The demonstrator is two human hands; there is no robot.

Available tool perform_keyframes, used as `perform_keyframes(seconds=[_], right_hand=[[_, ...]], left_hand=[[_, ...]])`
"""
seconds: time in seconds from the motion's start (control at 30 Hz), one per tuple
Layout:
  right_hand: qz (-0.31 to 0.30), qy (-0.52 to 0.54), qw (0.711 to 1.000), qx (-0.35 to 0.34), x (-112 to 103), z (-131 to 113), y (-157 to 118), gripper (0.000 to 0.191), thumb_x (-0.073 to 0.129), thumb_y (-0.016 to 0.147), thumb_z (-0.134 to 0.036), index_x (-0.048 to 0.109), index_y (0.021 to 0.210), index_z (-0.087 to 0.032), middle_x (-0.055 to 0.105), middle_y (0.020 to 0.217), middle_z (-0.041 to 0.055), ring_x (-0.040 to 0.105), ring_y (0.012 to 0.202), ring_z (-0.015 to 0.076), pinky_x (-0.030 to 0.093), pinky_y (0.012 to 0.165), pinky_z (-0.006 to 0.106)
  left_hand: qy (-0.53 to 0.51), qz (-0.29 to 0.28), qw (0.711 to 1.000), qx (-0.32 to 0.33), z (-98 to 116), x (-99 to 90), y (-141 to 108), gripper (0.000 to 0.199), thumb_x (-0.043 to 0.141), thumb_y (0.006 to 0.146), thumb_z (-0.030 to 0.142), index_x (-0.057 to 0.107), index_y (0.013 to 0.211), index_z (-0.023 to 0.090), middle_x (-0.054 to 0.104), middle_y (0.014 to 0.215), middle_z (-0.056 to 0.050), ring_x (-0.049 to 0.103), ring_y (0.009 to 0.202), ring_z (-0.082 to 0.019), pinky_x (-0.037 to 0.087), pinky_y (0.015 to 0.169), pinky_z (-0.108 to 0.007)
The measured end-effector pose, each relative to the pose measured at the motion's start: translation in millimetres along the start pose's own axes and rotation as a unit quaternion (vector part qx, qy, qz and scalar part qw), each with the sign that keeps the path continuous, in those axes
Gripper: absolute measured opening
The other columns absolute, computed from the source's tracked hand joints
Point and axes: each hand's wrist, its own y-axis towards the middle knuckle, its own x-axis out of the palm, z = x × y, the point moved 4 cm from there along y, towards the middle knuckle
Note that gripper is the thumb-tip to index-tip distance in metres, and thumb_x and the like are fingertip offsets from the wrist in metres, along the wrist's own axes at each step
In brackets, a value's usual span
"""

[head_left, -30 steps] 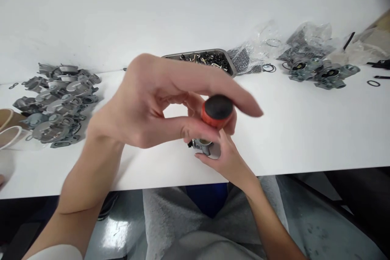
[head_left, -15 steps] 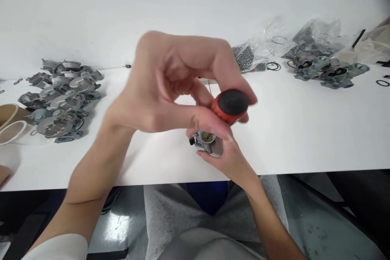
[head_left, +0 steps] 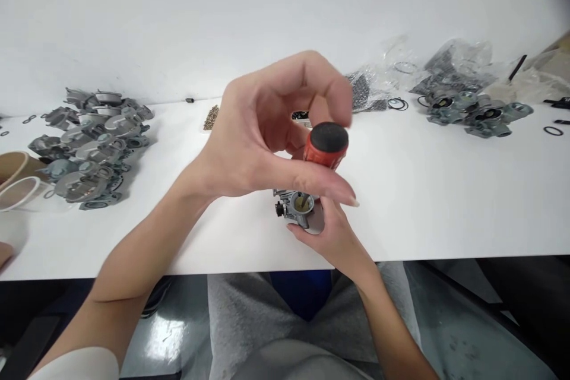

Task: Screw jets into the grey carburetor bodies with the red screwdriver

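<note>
My left hand (head_left: 267, 130) is raised over the table, its fingers curled round a red-handled screwdriver (head_left: 324, 157) with a black end cap. The cap faces up toward me; the shaft is hidden behind the hand. Beneath it, a grey metal carburetor (head_left: 299, 208) with a black knob on its left side rests on the table. My right hand (head_left: 336, 234) grips this carburetor from the right, the thumb at its near side and the fingers partly covered by my left thumb. Whether the screwdriver's tip touches the carburetor cannot be seen.
Carburetors lie heaped (head_left: 95, 148) at left, beside a brown tub (head_left: 20, 166) and a white cup (head_left: 20, 195). Small brass parts (head_left: 211, 118) lie behind my left hand. More carburetors (head_left: 478, 110), plastic bags (head_left: 458, 62) and black rings (head_left: 398, 104) are at right. Another person's hand (head_left: 4, 253) shows at the left edge.
My left hand has shifted and turned, its forefinger lifting from the handle, which moved slightly left. The brass parts have come into view. My right hand stays on the carburetor.
</note>
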Motion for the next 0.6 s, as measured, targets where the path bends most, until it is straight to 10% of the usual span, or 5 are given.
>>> perform_keyframes(seconds=[0.17,0.37,0.6], right_hand=[[-0.01,0.005,1.0,-0.002,2.1,-0.7,1.0,0.072,0.07,0.079,-0.023,0.036,0.141,-0.031,0.044,0.144,0.006,0.043,0.136,0.0262,0.041,0.113,0.046],[0.008,-0.006,1.0,-0.021,1.9,-0.8,1.5,0.07,0.068,0.077,-0.019,0.039,0.14,-0.029,0.05,0.137,0.0075,0.048,0.13,0.0271,0.044,0.11,0.046],[0.0,0.004,1.0,-0.021,-0.5,-4.8,2.9,0.072,0.069,0.077,-0.02,0.037,0.141,-0.029,0.044,0.142,0.0072,0.044,0.134,0.0257,0.041,0.112,0.044]], left_hand=[[-0.043,0.011,0.998,0.036,0.2,-1.6,0.8,0.023,0.082,0.064,0.018,0.066,0.079,0.014,0.061,0.078,0.005,0.07,0.082,-0.013,0.063,0.062,-0.022],[-0.035,-0.161,0.986,-0.028,7.5,-3.7,0.8,0.022,0.066,0.08,0.009,0.068,0.099,0.02,0.071,0.104,-0.003,0.073,0.089,-0.017,0.062,0.061,-0.02],[-0.003,-0.096,0.994,-0.051,7.2,-1.4,-1.8,0.018,0.064,0.086,0.03,0.065,0.099,0.018,0.069,0.093,-0.001,0.069,0.077,-0.01,0.059,0.064,-0.019]])
